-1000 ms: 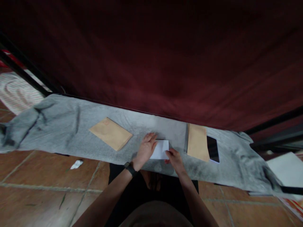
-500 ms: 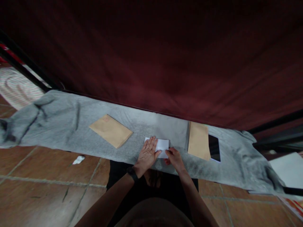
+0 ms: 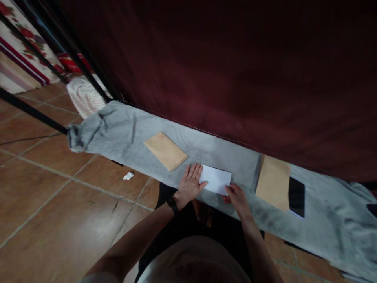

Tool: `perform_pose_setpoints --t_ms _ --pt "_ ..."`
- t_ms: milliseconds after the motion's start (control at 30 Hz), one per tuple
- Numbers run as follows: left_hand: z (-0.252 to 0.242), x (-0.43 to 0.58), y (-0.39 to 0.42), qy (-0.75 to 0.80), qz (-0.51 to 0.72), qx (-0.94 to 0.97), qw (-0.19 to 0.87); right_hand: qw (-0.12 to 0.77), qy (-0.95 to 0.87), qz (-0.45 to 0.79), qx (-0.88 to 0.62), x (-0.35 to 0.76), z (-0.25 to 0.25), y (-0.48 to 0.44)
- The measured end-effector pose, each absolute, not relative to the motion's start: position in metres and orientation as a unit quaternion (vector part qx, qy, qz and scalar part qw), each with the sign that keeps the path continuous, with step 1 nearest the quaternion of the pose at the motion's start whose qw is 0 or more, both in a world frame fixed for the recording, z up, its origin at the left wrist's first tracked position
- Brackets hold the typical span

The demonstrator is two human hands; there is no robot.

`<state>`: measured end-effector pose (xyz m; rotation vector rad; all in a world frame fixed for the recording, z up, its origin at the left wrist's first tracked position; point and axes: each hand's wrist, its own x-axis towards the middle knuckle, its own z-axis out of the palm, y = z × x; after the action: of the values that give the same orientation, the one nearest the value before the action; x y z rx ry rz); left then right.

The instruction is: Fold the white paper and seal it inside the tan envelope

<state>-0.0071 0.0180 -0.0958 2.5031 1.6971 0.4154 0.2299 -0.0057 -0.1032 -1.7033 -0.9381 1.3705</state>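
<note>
A white sheet of paper (image 3: 215, 179) lies on the grey cloth in front of me, its long side running left to right. My left hand (image 3: 191, 184) rests flat at the paper's left end, fingers spread and thumb over its lower edge. At the lower right corner, my right hand (image 3: 235, 196) pinches the paper between thumb and fingers; some of those fingers are hidden beneath. A brown envelope (image 3: 165, 151) lies tilted to the left of my hands. Over on the right is a small stack of brown envelopes (image 3: 273, 181).
A dark phone (image 3: 297, 196) lies against the right-hand envelopes. The grey cloth (image 3: 235, 155) covers a narrow bench, with a dark red curtain (image 3: 206, 106) along its far edge. A crumpled white scrap (image 3: 128, 175) is on the tiled floor. Black bars (image 3: 35, 112) stand at the left.
The camera has turned to the left, so everything sits further right. My left hand has shifted left relative to the paper and uncovers more of it. The right hand still pinches its corner.
</note>
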Motion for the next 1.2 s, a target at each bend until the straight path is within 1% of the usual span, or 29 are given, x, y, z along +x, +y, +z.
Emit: perform_pose_setpoints --t_ms 233,467,633,767,933,1200 --pt "-0.086 -0.022 0.013 0.553 0.126 0.823 0.038 0.373 -0.374 0.517 -0.673 0.230 -0.099 -0.010" --pt "-0.071 -0.095 0.031 0.544 0.132 0.822 0.106 0.395 -0.359 0.527 -0.662 0.229 -0.094 -0.014" --pt "-0.076 -0.135 0.045 0.652 0.136 0.734 0.130 0.407 -0.353 0.529 -0.656 0.223 -0.094 -0.013" --pt "-0.082 -0.133 0.039 0.674 0.135 0.721 0.093 0.412 -0.352 0.530 -0.652 0.217 -0.093 -0.011" --pt "-0.075 -0.119 0.033 0.690 0.127 0.712 0.024 0.404 -0.352 0.527 -0.659 0.216 -0.090 -0.010" --pt "-0.061 -0.116 0.038 0.707 0.091 0.701 -0.003 0.410 -0.364 0.517 -0.657 0.216 -0.094 -0.013"
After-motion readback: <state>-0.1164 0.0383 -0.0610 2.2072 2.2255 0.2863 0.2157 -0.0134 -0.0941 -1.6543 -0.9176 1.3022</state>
